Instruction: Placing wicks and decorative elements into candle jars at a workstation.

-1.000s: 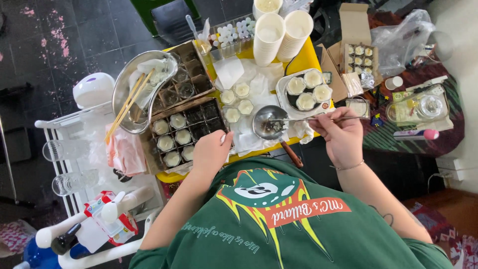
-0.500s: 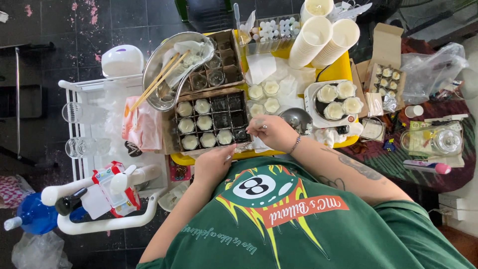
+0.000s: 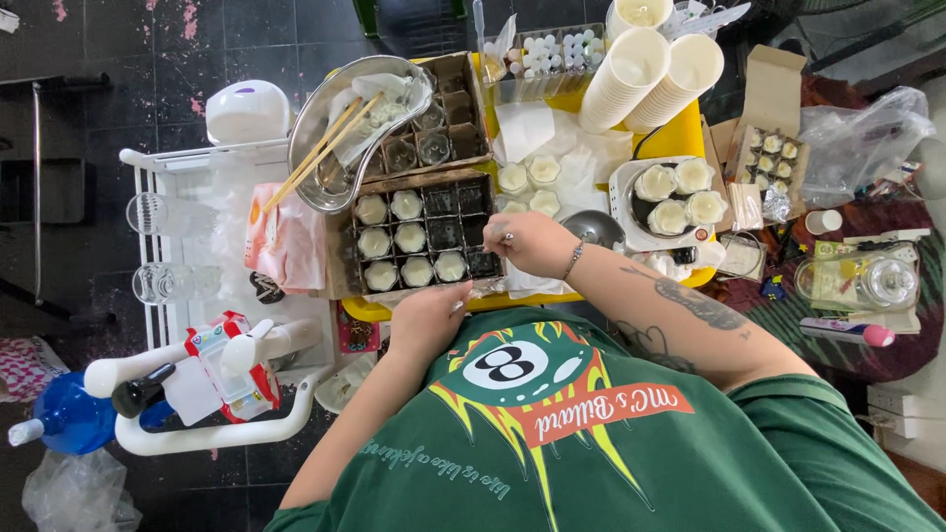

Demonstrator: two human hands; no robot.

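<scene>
Over the divided cardboard tray [image 3: 424, 236] in the head view, right hand [image 3: 527, 241] sits at its right edge, fingers curled together pinching a small metal tool. Left hand [image 3: 426, 315] rests at the tray's near edge, fingers closed; contents can't be told. Tray holds white filled cups [image 3: 409, 236] on the yellow worktop [image 3: 680, 138].

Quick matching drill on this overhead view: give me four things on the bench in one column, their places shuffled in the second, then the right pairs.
Things
1. pair of wooden chopsticks
2. stack of white paper cups
3. right hand
4. clear round glass jar

Places
A. far right, on the dark red mat
B. lying in the kidney-shaped steel basin
C. over the right edge of the black divided tray
D. top centre, lying on its side

Pairs: 1-B, 2-D, 3-C, 4-A
</scene>
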